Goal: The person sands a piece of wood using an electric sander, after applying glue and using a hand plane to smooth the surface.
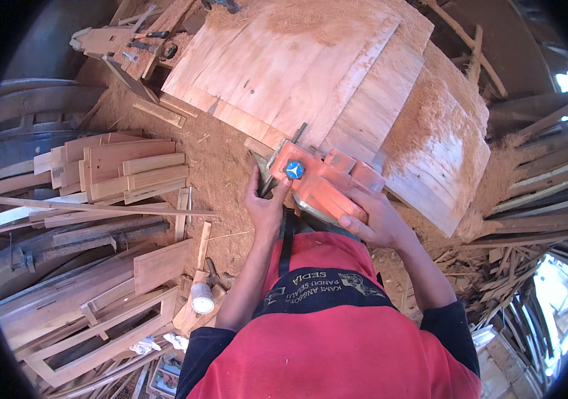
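An orange electric hand planer [327,179] with a blue front knob [294,169] is held close in front of my waist, at the near edge of some flat wooden boards [290,73]. My right hand [378,214] is wrapped round its rear handle. My left hand [265,205] grips the planer's front left side, the thumb beside the blue knob and the fingers by a dark metal part. A thin metal rod [299,132] sticks out past the planer's front. The planer's underside is hidden from view.
Wood shavings [430,100] cover much of the boards and floor. Stacked cut planks [131,166] and a wooden frame [104,332] lie at left. A white-topped can [202,298] stands near my left forearm. Hand tools [157,43] lie far left; timber piles [543,179] line the right.
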Demonstrator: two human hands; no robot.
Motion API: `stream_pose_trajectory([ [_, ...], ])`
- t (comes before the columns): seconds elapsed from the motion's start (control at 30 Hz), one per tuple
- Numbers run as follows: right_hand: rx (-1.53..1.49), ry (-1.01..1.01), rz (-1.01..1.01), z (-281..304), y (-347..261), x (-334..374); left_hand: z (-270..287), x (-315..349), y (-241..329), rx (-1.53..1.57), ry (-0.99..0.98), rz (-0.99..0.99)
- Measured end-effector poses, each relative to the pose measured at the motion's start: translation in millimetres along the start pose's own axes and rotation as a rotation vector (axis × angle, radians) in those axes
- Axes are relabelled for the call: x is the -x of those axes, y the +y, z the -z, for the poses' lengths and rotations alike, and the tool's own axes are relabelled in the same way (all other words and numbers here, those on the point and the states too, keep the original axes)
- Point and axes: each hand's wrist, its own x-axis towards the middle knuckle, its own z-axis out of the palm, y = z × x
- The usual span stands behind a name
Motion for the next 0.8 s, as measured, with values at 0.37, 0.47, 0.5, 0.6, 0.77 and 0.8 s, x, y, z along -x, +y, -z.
stream_pose_trajectory([
  [0.37, -0.017, -0.054, -0.033, -2.2, -17.4, -33.5, 20.8, -32.3, -16.0, 0.113, 0.008, 0.024],
  [0.47, 0.016, -0.055, -0.012, -4.1, -15.7, -39.7, 24.4, -36.7, -2.7, 0.079, 0.013, 0.016],
  [0.5, 0.018, -0.056, -0.014, -5.6, -16.6, -42.5, 25.4, -38.0, 0.6, 0.057, 0.021, 0.013],
  [0.6, -0.012, 0.011, 0.048, -9.1, -21.7, -51.4, 30.2, -44.3, 3.9, 0.049, 0.014, 0.024],
  [0.77, 0.016, -0.05, -0.009, -11.0, -30.3, -66.2, 41.2, -60.9, 6.7, 0.114, 0.002, 0.04],
  [0.8, 0.015, -0.049, -0.009, -11.6, -32.6, -70.3, 42.7, -65.3, 9.1, 0.199, -0.016, 0.061],
])
